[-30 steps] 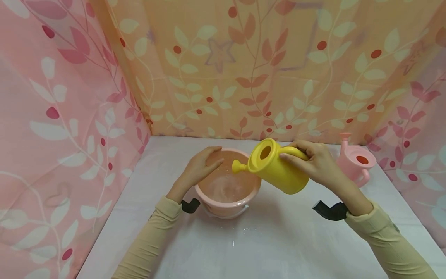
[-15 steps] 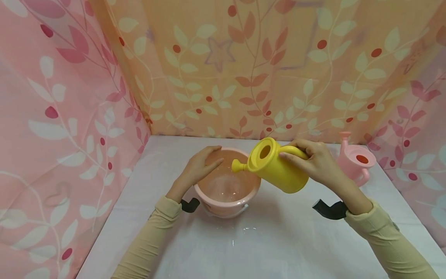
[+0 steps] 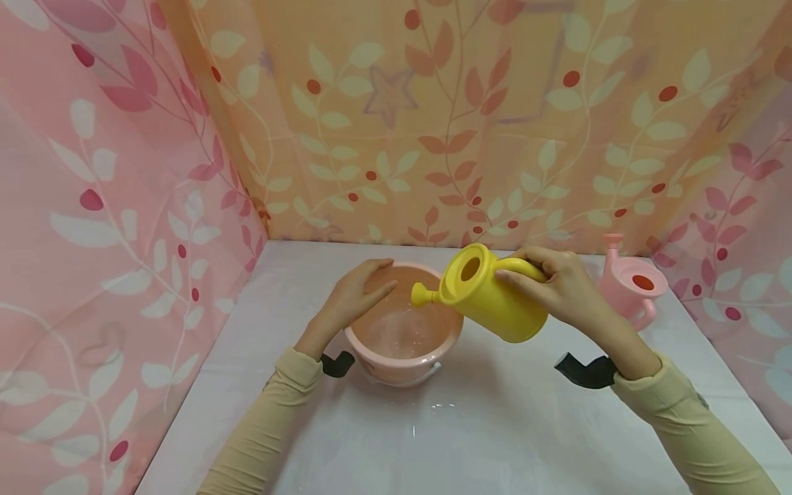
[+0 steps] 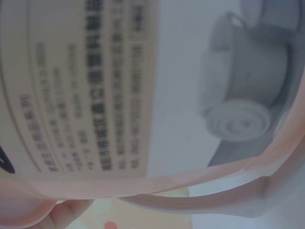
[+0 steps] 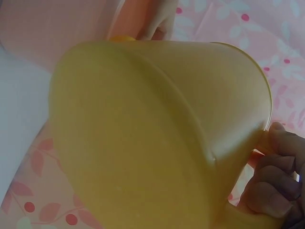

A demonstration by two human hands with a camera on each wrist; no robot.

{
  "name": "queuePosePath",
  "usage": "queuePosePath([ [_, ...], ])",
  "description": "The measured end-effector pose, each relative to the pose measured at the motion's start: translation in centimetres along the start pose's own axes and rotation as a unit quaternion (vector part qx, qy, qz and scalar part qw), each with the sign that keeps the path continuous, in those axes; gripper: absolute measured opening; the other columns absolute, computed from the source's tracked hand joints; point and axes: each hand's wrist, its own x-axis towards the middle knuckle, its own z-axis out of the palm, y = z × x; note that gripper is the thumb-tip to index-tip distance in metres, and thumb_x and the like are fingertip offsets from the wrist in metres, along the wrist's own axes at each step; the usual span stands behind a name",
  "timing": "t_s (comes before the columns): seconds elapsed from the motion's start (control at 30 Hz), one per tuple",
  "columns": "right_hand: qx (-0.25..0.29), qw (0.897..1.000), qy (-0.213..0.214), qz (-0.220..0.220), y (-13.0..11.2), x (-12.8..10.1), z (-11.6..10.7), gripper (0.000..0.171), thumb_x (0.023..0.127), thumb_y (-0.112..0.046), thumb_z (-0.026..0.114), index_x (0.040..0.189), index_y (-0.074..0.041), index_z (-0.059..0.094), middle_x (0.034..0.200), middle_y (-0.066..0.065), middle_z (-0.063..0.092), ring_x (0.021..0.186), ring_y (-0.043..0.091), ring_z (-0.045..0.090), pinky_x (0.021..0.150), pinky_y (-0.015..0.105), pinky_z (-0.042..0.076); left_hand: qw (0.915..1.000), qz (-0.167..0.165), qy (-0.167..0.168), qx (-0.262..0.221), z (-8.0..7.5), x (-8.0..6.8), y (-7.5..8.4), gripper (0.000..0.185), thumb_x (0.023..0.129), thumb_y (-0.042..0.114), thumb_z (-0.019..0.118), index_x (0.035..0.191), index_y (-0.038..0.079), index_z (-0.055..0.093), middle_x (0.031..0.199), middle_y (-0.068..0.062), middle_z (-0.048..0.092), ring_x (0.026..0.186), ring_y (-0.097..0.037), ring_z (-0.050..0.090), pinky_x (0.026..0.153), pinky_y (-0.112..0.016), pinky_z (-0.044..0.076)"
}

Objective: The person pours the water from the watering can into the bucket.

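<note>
My right hand (image 3: 559, 285) grips the handle of a yellow watering can (image 3: 504, 309), thumb on top. The can is tilted left, its spout over a pink bucket (image 3: 405, 361). Ripples and bright specks show in the water (image 3: 405, 333) below the spout. At the bucket's left rim, my left hand (image 3: 355, 295) holds on, thumb over the inside; part of its fingers is hidden. The left wrist view shows the bucket's printed label (image 4: 95, 86) close up, with a fingertip (image 4: 69, 212) at the rim. The can's base (image 5: 128, 138) fills much of the right wrist view.
A pink watering can (image 3: 631, 289) stands at the back right, behind my right wrist. Drops of water (image 3: 442, 407) lie on the white tabletop (image 3: 495, 440) in front of the bucket. Floral curtains (image 3: 470, 137) enclose the back and sides.
Both hands, the yellow watering can and the bucket stay nearly in place. The ripples and specks on the water's surface shift between frames.
</note>
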Motion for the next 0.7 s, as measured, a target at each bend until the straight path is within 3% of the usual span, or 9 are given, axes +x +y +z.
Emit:
queuePosePath([
  [0.7, 0.000, 1.000, 0.003, 0.019, -0.42, 0.10, -0.03, 0.017, 0.073, -0.009, 0.078, 0.085, -0.015, 0.067, 0.067, -0.008, 0.056, 0.056, 0.007, 0.046, 0.050, 0.015, 0.040, 1.0000, 0.001, -0.001, 0.000, 0.17, 0.06, -0.38, 0.054, 0.090, 0.046, 0.056, 0.136, 0.022, 0.046, 0.136, 0.004, 0.050, 0.129, -0.017, 0.041, 0.107, -0.042, 0.033],
])
